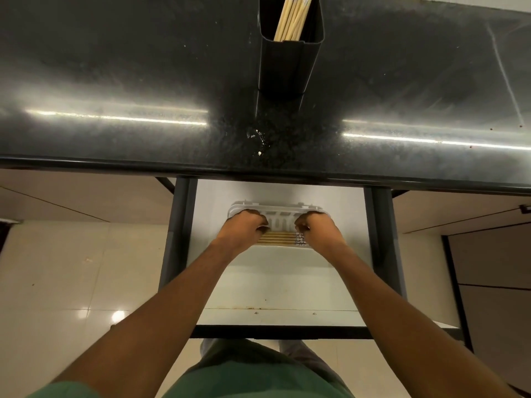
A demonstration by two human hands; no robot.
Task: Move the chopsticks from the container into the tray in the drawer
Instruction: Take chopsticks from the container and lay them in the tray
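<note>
A tall black container stands on the dark countertop, with several pale wooden chopsticks leaning inside it. Below, the drawer is pulled out, and a white tray lies in it. Several chopsticks lie flat across the tray, their patterned ends to the right. My left hand is over the tray's left end and my right hand over its right end, both with fingers curled down onto the chopsticks' ends. The fingertips are hidden from me.
The dark stone countertop overhangs the drawer's back part, with a few white specks near its front edge. The drawer's dark side rails flank the tray. Beige tiled floor spreads to the left; a cabinet front is at the right.
</note>
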